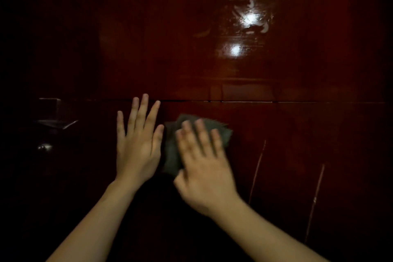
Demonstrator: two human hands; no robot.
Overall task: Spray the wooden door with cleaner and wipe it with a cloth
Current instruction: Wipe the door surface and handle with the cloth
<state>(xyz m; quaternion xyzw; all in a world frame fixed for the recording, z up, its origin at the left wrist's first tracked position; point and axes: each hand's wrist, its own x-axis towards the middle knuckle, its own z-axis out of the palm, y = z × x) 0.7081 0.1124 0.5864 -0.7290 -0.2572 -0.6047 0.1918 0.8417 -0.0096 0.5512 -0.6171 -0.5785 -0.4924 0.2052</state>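
Forearms are reaching in; I'm watching the right hand [204, 161] pressing a grey cloth [225, 134] flat on the wooden door [297, 130], palm-held, not pinched. Left hand [138, 144] is bracing, fingers spread, empty. Risk: cloth sliding out from under the palm.

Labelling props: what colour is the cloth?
Dark grey-green cloth, under the right hand, seen in the head view.

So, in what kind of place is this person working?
Probably indoors in a dim room, right up against a glossy reddish wooden door. Lamp reflections shine on it, and metal hardware, maybe a handle, shows at the left.
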